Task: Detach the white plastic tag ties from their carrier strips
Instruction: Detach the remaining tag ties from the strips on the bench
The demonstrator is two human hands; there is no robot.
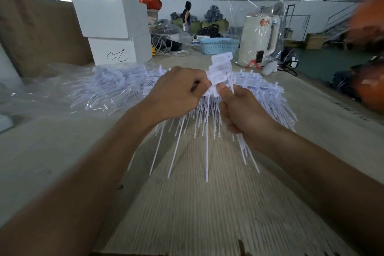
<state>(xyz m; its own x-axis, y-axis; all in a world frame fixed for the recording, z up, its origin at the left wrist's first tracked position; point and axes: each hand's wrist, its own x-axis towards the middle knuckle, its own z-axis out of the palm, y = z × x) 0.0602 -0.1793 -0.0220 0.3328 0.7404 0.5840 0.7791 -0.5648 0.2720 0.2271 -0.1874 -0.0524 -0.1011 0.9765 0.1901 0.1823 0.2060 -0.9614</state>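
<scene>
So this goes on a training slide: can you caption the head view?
Both hands, left hand and right hand, grip a strip of white tag ties above the heap on the table.

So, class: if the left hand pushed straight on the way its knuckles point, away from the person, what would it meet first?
Most likely the pile of white tag ties on the table just beyond the left hand, though depth is hard to judge here.

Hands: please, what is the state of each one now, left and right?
Left hand: fingers curled, pinching the tag ties at their flat heads.
Right hand: closed around the same tag ties, thumb pressing just below the heads.
</scene>
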